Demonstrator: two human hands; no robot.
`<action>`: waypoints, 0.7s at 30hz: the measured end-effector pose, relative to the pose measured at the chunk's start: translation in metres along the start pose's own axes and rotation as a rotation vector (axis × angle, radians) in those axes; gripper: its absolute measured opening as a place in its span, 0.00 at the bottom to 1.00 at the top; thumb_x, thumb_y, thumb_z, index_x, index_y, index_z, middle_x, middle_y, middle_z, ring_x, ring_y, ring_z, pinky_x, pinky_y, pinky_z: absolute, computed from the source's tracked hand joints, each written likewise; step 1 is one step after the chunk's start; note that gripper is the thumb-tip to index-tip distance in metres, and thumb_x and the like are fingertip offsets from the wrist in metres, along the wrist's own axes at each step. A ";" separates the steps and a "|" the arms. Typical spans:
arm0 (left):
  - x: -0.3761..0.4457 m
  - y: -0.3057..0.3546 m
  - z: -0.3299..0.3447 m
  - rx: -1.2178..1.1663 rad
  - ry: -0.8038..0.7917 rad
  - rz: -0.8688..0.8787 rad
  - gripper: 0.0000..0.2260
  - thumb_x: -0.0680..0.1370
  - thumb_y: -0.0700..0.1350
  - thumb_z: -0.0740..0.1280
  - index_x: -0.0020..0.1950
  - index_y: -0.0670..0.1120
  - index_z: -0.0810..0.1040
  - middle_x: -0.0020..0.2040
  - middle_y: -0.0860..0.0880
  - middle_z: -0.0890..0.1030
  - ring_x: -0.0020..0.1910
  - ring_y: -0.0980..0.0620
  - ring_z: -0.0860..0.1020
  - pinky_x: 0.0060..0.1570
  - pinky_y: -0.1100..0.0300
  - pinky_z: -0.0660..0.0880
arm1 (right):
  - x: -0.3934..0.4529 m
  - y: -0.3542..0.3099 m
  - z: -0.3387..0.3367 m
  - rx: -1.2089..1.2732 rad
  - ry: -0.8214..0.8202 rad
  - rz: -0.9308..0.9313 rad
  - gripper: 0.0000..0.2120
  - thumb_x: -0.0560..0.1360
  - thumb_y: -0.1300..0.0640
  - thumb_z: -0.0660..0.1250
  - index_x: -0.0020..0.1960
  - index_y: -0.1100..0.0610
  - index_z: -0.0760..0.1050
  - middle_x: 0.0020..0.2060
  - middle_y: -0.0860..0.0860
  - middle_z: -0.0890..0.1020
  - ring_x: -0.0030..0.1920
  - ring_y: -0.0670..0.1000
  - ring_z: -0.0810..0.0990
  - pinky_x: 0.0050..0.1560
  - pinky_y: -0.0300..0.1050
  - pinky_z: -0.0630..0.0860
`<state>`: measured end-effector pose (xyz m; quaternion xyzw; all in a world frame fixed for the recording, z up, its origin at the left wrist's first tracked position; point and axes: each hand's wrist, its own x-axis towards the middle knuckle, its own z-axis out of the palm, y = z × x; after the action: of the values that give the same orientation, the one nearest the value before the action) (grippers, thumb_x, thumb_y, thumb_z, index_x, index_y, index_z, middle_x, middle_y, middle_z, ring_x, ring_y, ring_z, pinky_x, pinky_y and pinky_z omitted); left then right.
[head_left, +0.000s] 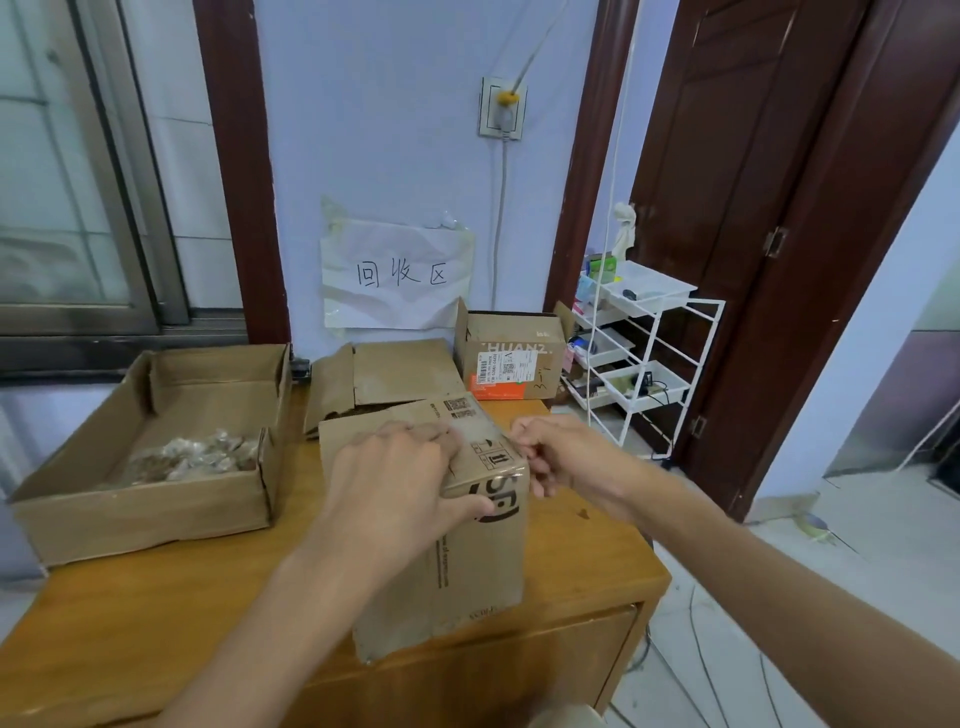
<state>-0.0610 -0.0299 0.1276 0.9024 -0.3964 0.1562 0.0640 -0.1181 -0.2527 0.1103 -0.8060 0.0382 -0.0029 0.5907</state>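
Note:
A closed brown cardboard box (467, 561) with black print and clear tape stands on the wooden table (156, 613), near its front right. My left hand (400, 483) lies over the box's top, fingers across the top and thumb curled round the front edge. My right hand (561, 457) is at the box's top right corner, its fingers curled and pinching at the taped edge there.
An open shallow cardboard tray (67, 519) with crumpled tape scraps sits at the left. Behind are an opened flat box (395, 369) and a labelled box (511, 358). A white wire rack (644, 353) stands to the right, beside a dark door. A paper sign hangs on the wall.

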 end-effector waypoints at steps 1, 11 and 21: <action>-0.002 0.001 0.000 0.018 0.003 0.001 0.37 0.74 0.76 0.59 0.77 0.57 0.69 0.77 0.60 0.70 0.73 0.54 0.70 0.62 0.55 0.73 | 0.002 0.011 0.008 0.114 0.012 0.005 0.18 0.85 0.57 0.58 0.37 0.52 0.69 0.30 0.49 0.67 0.30 0.49 0.71 0.33 0.39 0.69; -0.016 0.014 0.017 0.089 0.018 0.008 0.35 0.79 0.71 0.58 0.80 0.52 0.62 0.78 0.54 0.67 0.77 0.47 0.65 0.72 0.50 0.64 | 0.008 -0.014 0.016 -0.906 0.261 -0.195 0.20 0.77 0.36 0.68 0.38 0.50 0.71 0.30 0.43 0.79 0.33 0.41 0.76 0.37 0.46 0.74; -0.019 0.009 0.018 0.055 0.013 -0.015 0.37 0.78 0.73 0.57 0.82 0.53 0.60 0.82 0.56 0.62 0.79 0.48 0.61 0.75 0.52 0.61 | 0.029 -0.028 0.009 -1.335 0.110 -0.304 0.12 0.80 0.51 0.63 0.39 0.49 0.66 0.32 0.46 0.74 0.37 0.53 0.75 0.34 0.48 0.65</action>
<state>-0.0760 -0.0270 0.1042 0.9057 -0.3849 0.1727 0.0429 -0.0870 -0.2375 0.1335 -0.9925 -0.0519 -0.1023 -0.0425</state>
